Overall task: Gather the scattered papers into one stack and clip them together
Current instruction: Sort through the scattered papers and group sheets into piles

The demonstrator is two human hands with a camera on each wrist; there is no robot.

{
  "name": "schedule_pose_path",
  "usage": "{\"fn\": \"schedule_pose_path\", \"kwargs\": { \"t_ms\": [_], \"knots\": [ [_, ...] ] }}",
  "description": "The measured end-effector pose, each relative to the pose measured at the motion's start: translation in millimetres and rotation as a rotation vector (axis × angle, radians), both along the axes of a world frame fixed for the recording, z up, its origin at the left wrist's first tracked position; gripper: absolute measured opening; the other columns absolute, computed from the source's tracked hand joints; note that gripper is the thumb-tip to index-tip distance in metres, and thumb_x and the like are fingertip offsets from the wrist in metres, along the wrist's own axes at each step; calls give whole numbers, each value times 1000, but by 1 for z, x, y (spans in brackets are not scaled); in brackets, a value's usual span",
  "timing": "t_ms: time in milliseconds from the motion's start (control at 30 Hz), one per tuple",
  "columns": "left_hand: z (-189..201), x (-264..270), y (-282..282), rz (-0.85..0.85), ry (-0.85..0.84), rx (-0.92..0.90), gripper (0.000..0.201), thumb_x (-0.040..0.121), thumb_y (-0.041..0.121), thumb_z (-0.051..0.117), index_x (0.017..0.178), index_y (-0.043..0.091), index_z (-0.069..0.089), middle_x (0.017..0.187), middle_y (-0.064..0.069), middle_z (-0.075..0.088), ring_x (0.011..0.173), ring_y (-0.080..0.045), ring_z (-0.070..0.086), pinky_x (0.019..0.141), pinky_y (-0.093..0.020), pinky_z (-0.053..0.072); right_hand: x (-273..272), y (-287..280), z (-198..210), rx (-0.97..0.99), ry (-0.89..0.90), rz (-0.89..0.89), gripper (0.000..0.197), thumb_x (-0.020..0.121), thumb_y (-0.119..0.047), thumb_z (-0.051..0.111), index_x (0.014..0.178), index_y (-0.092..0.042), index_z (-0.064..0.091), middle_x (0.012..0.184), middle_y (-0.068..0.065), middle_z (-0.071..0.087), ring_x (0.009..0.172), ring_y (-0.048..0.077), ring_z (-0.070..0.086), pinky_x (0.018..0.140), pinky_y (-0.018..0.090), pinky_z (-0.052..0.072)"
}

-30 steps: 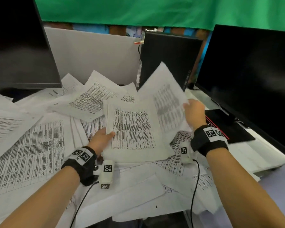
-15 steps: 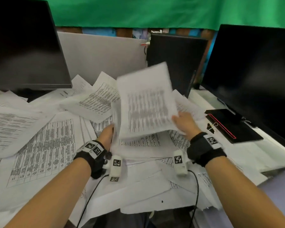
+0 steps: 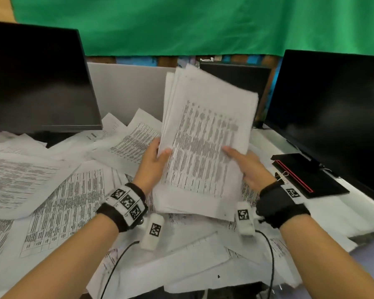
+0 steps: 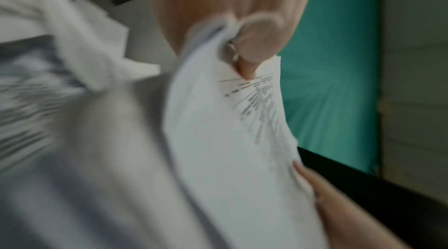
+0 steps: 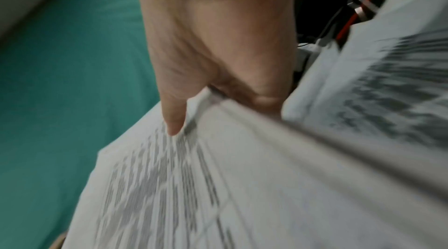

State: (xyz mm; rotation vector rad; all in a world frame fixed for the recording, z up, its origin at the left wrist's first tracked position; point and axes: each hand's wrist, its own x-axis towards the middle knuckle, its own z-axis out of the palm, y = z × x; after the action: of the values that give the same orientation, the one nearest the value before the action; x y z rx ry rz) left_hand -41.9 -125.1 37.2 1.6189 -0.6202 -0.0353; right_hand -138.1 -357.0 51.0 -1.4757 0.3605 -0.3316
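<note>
While many loose sheets (image 3: 58,203) lie scattered on desk, partial stack (image 3: 205,147) held upright mid-desk: left hand (image 3: 153,162) pinching left edge, right hand (image 3: 249,169) gripping right edge. Binder clip (image 3: 281,176) unused beside right wrist. Gathering, clipping pending.

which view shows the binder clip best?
Head view: the binder clip lies whole beside the black pad, just past the right hand. Right wrist view catches only its blurred wire handles at the frame's corner. Left wrist view doesn't show it.
</note>
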Motion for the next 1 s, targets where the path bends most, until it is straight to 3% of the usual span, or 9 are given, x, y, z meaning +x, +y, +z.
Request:
{"fn": "schedule_pose_path", "kwargs": {
  "t_ms": [100,200,400,467,567,700,767,833,1000],
  "knots": [
    [36,-3,-6,81,-268,-8,21,99,22,43,121,19,41,98,22,55,80,22,56,70,-5,48,-1,14,46,-154,-281,-111,39,91,-24,69,128,-26,58,126,-5,67,115,11,65,96,29,54],
    [71,-1,-4,183,-412,-123,23,100,19,41,121,10,37,101,18,51,85,24,52,75,-1,44,-8,26,76,-263,-371,-138,33,92,-23,67,124,-20,60,114,-10,68,104,2,68,88,21,56],
    [99,-1,-7,214,-467,-274,46,90,32,51,124,4,36,117,3,46,109,0,49,97,-17,41,-15,36,96,-207,-504,-162,50,83,-23,77,126,-14,53,116,4,63,91,-1,69,72,15,53],
    [98,-6,-14,158,-488,-252,38,88,9,49,123,2,36,109,9,43,95,12,50,83,-10,45,-13,44,98,-218,-500,-153,47,80,-23,79,122,-18,57,116,3,64,96,5,69,76,20,56],
    [104,-11,-17,182,-481,-297,30,82,-4,39,109,10,37,90,6,44,72,7,50,60,-15,43,-11,47,101,-314,-501,-188,35,79,-26,81,109,-27,64,117,3,66,106,18,67,87,32,59],
    [79,11,-6,140,-147,-276,26,90,19,43,115,13,43,98,9,55,84,8,54,75,-14,44,-8,28,70,-168,-277,-21,51,80,-34,77,125,-18,60,117,3,72,105,19,71,97,46,55],
    [63,6,-11,124,-78,-145,35,92,24,43,124,11,46,101,11,58,87,8,55,77,-12,46,-6,32,46,-199,-158,50,50,77,-35,82,121,-25,62,114,-6,72,104,5,69,99,38,52],
    [66,-6,-27,228,-155,-198,24,95,6,38,118,8,45,91,15,54,70,17,53,61,-2,42,-1,47,46,-233,-240,-10,27,82,-21,79,101,-33,64,98,-16,70,88,-11,67,83,18,53],
    [117,-21,-47,303,-396,-414,13,96,8,43,103,19,42,87,15,51,72,16,53,67,-5,42,11,61,83,-258,-480,-175,23,84,-13,77,95,-31,67,96,-12,72,93,3,70,86,23,57]
  ]
}}
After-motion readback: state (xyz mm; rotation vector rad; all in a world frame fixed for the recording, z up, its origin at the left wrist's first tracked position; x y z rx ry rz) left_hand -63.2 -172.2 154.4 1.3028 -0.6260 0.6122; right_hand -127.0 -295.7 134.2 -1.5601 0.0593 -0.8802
